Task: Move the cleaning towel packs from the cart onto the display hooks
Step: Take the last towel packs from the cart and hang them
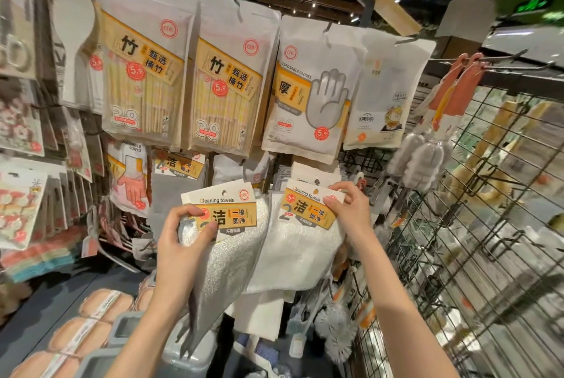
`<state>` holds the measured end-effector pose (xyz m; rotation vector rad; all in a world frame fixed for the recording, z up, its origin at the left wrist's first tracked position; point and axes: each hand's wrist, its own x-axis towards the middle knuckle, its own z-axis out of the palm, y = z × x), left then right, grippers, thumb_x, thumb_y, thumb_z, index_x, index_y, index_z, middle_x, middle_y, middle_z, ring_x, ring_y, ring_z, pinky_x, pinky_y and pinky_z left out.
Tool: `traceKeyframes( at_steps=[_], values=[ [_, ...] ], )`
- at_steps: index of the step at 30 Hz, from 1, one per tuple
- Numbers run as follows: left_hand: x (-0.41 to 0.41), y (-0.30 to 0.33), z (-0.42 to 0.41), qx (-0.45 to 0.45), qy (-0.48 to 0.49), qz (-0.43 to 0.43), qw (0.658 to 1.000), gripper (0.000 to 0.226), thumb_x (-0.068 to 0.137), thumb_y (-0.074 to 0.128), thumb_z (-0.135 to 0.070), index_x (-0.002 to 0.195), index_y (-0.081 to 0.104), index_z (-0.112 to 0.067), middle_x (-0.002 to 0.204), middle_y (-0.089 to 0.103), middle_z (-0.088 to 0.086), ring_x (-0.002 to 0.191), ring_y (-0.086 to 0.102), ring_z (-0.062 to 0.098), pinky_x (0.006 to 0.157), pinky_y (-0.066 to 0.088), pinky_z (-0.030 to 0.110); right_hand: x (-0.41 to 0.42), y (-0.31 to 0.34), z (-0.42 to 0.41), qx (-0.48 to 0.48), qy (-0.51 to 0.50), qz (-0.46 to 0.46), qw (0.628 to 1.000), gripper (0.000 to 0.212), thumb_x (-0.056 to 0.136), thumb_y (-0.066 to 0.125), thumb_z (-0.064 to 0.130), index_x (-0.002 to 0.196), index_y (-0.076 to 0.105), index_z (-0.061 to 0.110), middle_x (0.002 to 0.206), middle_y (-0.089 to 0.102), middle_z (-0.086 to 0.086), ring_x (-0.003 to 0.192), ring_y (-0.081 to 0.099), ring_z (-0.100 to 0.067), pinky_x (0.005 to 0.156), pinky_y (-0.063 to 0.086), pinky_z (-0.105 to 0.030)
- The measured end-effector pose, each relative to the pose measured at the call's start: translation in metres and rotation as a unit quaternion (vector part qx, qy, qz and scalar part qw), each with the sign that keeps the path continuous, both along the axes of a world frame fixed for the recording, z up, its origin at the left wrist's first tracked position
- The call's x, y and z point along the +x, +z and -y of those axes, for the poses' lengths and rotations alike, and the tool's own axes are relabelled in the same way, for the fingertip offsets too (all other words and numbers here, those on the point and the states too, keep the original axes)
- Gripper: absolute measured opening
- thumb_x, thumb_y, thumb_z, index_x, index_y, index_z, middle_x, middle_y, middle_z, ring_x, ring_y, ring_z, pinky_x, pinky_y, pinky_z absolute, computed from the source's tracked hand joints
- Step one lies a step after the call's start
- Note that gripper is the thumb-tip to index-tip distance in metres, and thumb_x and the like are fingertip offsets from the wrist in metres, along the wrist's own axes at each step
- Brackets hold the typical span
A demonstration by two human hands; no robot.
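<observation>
My left hand [186,231] grips a cleaning towel pack [227,243], a grey-white cloth with a white and orange header card, by the card's lower left corner. My right hand [348,206] pinches the right edge of the header card of a second, white cleaning towel pack [300,243]. That pack hangs in front of other packs [314,171] of the same kind on the wire display. Both packs are side by side at the middle of the view, below the hanging bags. The hook itself is hidden behind the cards.
Bamboo chopstick bags [143,72], a disposable gloves bag [314,87] and a white bag [387,90] hang above. A wire grid panel [476,225] with brushes [424,161] fills the right. Grey bins [128,329] and orange sponges [91,325] lie below left.
</observation>
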<state>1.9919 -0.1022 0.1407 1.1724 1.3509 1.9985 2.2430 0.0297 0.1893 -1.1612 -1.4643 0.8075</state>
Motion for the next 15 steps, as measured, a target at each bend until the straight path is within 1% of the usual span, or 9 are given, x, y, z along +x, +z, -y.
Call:
traceKeyframes(
  at_steps=[2, 3, 4, 6, 7, 10, 11, 13, 15],
  values=[
    [-0.003, -0.001, 0.0, 0.0, 0.008, -0.001, 1.0, 0.035, 0.082, 0.069, -0.002, 0.084, 0.055, -0.034, 0.096, 0.063, -0.016, 0.101, 0.058, 0.017, 0.089, 0.05, 0.046, 0.002, -0.005, -0.008, 0.006, -0.017, 0.004, 1.0, 0.027, 0.082, 0.064, -0.002, 0.083, 0.057, 0.023, 0.103, 0.065, -0.01, 0.095, 0.066, -0.025, 0.077, 0.057, -0.041],
    [-0.003, -0.001, 0.0, -0.001, 0.011, -0.001, 1.0, 0.034, 0.082, 0.069, -0.002, 0.084, 0.055, -0.033, 0.096, 0.063, -0.015, 0.101, 0.058, 0.016, 0.09, 0.049, 0.047, 0.001, -0.006, -0.011, 0.01, -0.023, 0.007, 1.0, 0.027, 0.082, 0.064, -0.002, 0.083, 0.057, 0.024, 0.105, 0.065, -0.012, 0.095, 0.066, -0.026, 0.076, 0.057, -0.04],
    [-0.003, -0.001, 0.0, -0.001, 0.011, -0.002, 1.0, 0.033, 0.082, 0.069, -0.002, 0.085, 0.055, -0.032, 0.096, 0.063, -0.014, 0.1, 0.058, 0.014, 0.09, 0.049, 0.046, 0.0, -0.008, -0.014, 0.014, -0.027, 0.007, 1.0, 0.025, 0.083, 0.064, -0.001, 0.084, 0.057, 0.023, 0.105, 0.066, -0.012, 0.095, 0.066, -0.026, 0.074, 0.057, -0.036],
    [-0.002, 0.0, 0.0, -0.001, 0.01, -0.002, 1.0, 0.033, 0.083, 0.069, -0.002, 0.084, 0.055, -0.032, 0.097, 0.063, -0.012, 0.097, 0.058, 0.01, 0.088, 0.049, 0.041, -0.003, -0.01, -0.021, 0.011, -0.038, 0.005, 0.999, 0.019, 0.084, 0.063, -0.001, 0.088, 0.057, 0.017, 0.104, 0.066, -0.011, 0.091, 0.067, -0.022, 0.067, 0.057, -0.028],
    [-0.001, 0.0, 0.0, -0.002, 0.011, -0.003, 1.0, 0.033, 0.083, 0.069, -0.003, 0.084, 0.055, -0.033, 0.097, 0.063, -0.013, 0.096, 0.058, 0.008, 0.086, 0.049, 0.038, -0.004, -0.011, -0.025, 0.007, -0.049, 0.005, 0.999, 0.017, 0.084, 0.063, 0.001, 0.091, 0.058, 0.015, 0.104, 0.066, -0.01, 0.089, 0.067, -0.02, 0.067, 0.057, -0.028],
    [-0.001, -0.001, 0.0, -0.003, 0.008, -0.007, 1.0, 0.033, 0.083, 0.069, -0.003, 0.084, 0.054, -0.032, 0.095, 0.063, -0.018, 0.095, 0.057, 0.003, 0.081, 0.049, 0.024, -0.004, -0.015, -0.034, 0.011, -0.083, 0.005, 0.996, 0.017, 0.084, 0.064, 0.004, 0.09, 0.058, 0.019, 0.104, 0.065, -0.007, 0.09, 0.066, -0.02, 0.077, 0.056, -0.038],
    [-0.001, -0.001, 0.0, -0.004, 0.009, -0.009, 1.0, 0.032, 0.083, 0.069, -0.003, 0.085, 0.054, -0.031, 0.095, 0.063, -0.019, 0.094, 0.057, 0.0, 0.08, 0.049, 0.02, -0.003, -0.016, -0.037, 0.015, -0.094, 0.011, 0.995, 0.018, 0.084, 0.065, 0.005, 0.09, 0.058, 0.02, 0.104, 0.064, -0.004, 0.092, 0.064, -0.02, 0.079, 0.055, -0.039],
    [-0.001, -0.002, 0.0, -0.006, 0.015, -0.018, 1.0, 0.029, 0.082, 0.069, -0.002, 0.087, 0.055, -0.028, 0.094, 0.063, -0.021, 0.092, 0.056, -0.006, 0.077, 0.046, 0.011, -0.005, -0.017, -0.041, 0.019, -0.108, 0.024, 0.994, 0.016, 0.084, 0.065, 0.005, 0.093, 0.058, 0.017, 0.103, 0.063, -0.001, 0.093, 0.062, -0.019, 0.079, 0.053, -0.033],
    [-0.001, -0.002, -0.001, -0.01, 0.015, -0.02, 1.0, 0.027, 0.082, 0.069, -0.001, 0.088, 0.055, -0.024, 0.092, 0.063, -0.023, 0.09, 0.055, -0.009, 0.075, 0.045, 0.008, -0.008, -0.02, -0.045, 0.025, -0.123, 0.031, 0.992, 0.016, 0.083, 0.066, 0.008, 0.094, 0.059, 0.018, 0.102, 0.063, 0.0, 0.095, 0.061, -0.019, 0.081, 0.052, -0.034]
  ],
)
